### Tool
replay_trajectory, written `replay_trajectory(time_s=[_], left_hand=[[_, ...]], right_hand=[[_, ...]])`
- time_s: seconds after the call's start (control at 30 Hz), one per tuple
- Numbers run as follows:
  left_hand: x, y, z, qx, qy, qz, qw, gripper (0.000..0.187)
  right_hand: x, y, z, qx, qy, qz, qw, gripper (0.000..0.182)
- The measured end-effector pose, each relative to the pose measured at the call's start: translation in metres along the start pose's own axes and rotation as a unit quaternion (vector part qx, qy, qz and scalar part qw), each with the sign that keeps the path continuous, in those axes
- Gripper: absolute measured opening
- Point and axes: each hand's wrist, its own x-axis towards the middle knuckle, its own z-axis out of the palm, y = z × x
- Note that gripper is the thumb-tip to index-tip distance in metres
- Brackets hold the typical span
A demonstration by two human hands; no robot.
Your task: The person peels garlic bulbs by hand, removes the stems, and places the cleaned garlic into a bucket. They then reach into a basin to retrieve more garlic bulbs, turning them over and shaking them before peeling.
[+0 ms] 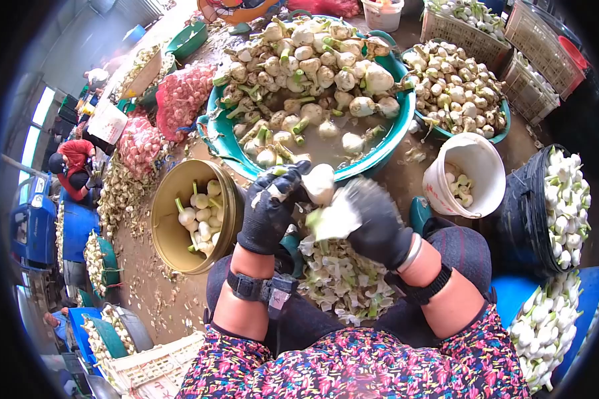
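My left hand [269, 207], in a black glove, is closed on a white garlic bulb [320, 183] over the near rim of a teal tub [396, 149]. My right hand [379, 223], also gloved in black, is closed around a pale strip of garlic skin [338, 216] beside the bulb; motion blurs its fingertips. Soiled garlic bulbs [313, 66] with green stem stubs are heaped in the tub, some lying in murky water. Between my knees, peeled-off skins [349, 279] form a pile.
A tan bucket [163, 236] of cleaned bulbs stands left, and a white bucket [436, 179] with a few pieces right. Another heaped tub [456, 90] and plastic crates [542, 40] are at the back right. Red mesh sacks [183, 100] and a person in red [76, 156] are left.
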Motion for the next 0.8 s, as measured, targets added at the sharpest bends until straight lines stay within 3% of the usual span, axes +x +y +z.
replay_trajectory(time_s=[0.03,0.07,0.1,0.13,0.23,0.27,0.3,0.33,0.37,0.47,0.5,0.53,0.57,0.63,0.7,0.73,0.77,0.8], left_hand=[[0.000,0.004,-0.001,-0.049,0.017,0.001,0.999,0.017],[0.001,0.005,0.000,-0.048,0.018,0.003,0.999,0.017],[0.001,0.005,0.002,0.071,0.009,0.090,0.993,0.015],[0.000,0.004,0.003,0.187,-0.001,0.174,0.967,0.015],[0.003,0.001,0.001,0.198,-0.028,0.199,0.959,0.016],[0.001,0.005,0.006,0.161,-0.017,0.176,0.971,0.020],[-0.001,0.004,0.008,0.161,-0.020,0.176,0.971,0.020],[-0.002,0.002,0.010,0.107,-0.026,0.098,0.989,0.024],[-0.001,0.001,0.013,0.052,-0.031,0.020,0.998,0.029],[0.000,0.002,0.019,0.122,-0.055,0.009,0.991,0.037],[0.000,0.001,0.021,0.123,-0.055,0.008,0.991,0.037],[0.000,0.000,0.023,-0.142,-0.032,-0.068,0.987,0.037],[0.000,0.000,0.022,-0.395,-0.006,-0.137,0.908,0.037],[0.001,-0.001,0.012,-0.427,0.021,-0.153,0.891,0.037],[-0.003,0.003,-0.006,-0.460,0.048,-0.171,0.870,0.037],[-0.007,0.007,-0.021,-0.196,0.073,-0.065,0.976,0.035],[-0.009,0.013,-0.038,0.086,0.090,0.047,0.991,0.033],[-0.009,0.026,-0.058,0.098,0.128,0.059,0.985,0.032]], right_hand=[[-0.001,-0.008,-0.001,-0.055,-0.232,0.092,0.967,0.019],[-0.001,-0.008,-0.003,-0.012,-0.341,0.177,0.923,0.024],[-0.002,-0.008,-0.004,0.031,-0.441,0.259,0.859,0.030],[0.003,-0.016,-0.012,0.017,-0.437,0.330,0.837,0.037],[0.007,0.008,-0.020,-0.044,-0.237,0.255,0.936,0.034],[0.007,0.010,-0.020,0.051,-0.130,0.302,0.943,0.033],[0.006,0.013,-0.017,0.146,-0.017,0.343,0.928,0.033],[0.009,0.012,-0.010,0.246,0.059,0.330,0.909,0.029],[0.011,0.009,-0.006,0.244,0.061,0.331,0.910,0.029],[0.017,-0.007,-0.009,0.412,0.124,0.416,0.801,0.016],[0.014,-0.001,-0.008,0.413,0.125,0.416,0.801,0.016],[0.009,0.010,-0.005,0.377,0.138,0.391,0.828,0.013],[0.008,0.018,-0.004,0.341,0.150,0.365,0.853,0.012],[0.014,0.025,-0.013,0.381,0.244,0.371,0.811,0.012],[0.013,0.029,-0.020,0.308,0.147,0.399,0.851,0.008],[0.009,0.026,-0.021,0.205,0.030,0.358,0.910,0.008],[0.004,0.021,-0.021,0.097,-0.087,0.308,0.943,0.009],[-0.002,0.022,-0.017,0.024,-0.192,0.259,0.946,0.012]])
